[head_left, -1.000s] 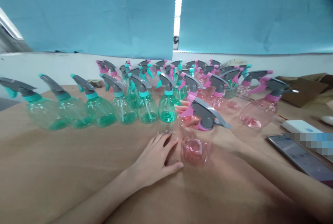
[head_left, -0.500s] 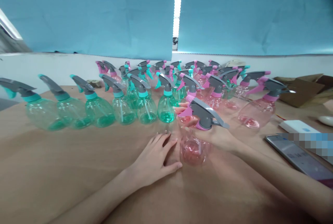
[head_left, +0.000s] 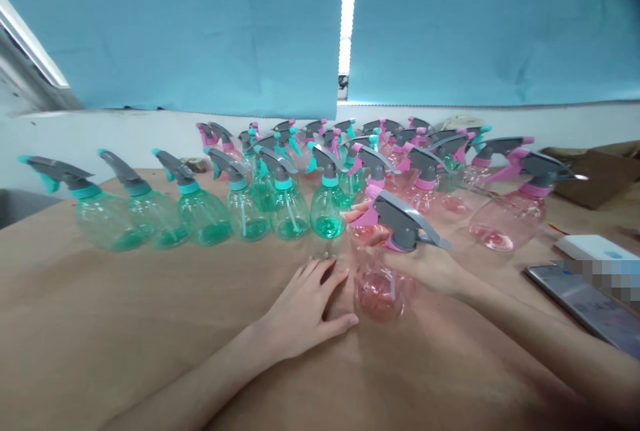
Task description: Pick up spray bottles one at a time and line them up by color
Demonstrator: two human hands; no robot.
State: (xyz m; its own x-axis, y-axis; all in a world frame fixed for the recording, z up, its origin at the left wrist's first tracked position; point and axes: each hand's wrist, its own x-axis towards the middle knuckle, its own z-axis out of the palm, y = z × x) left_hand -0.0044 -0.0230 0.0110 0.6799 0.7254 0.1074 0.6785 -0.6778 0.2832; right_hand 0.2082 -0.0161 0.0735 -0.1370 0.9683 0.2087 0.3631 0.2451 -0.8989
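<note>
- Left grip [head_left: 310, 311]: fingers spread, palm down, nothing held. Right grip [head_left: 430, 265]: behind the front pink spray bottle [head_left: 377, 291] at neck height; I cannot tell from this view whether it is clamped.
- Key relation: that bottle stands between my two grips, just right of my left fingertips, its near side turned to my camera. Long axis close to upright, nozzle pointing left and away. Right grip is nearer, overlapped by the neck; left thumb is just beside the base, contact unclear.
- Surface: brown tabletop [head_left: 150, 317], spanning my whole foreground.
- Room: blue cloth [head_left: 175, 31] hangs above a pale wall [head_left: 165, 131], with a bright gap near the middle.
- Cardboard [head_left: 595, 177] at far right, partly out of my view.
- Green spray bottles [head_left: 205, 221] line the front left; pink spray bottles [head_left: 515, 217] stand to the right, both colours mixed behind.
- Phone [head_left: 575, 297] right of my right forearm, partly pixelated.
- White box [head_left: 595, 245] just beyond the phone.
</note>
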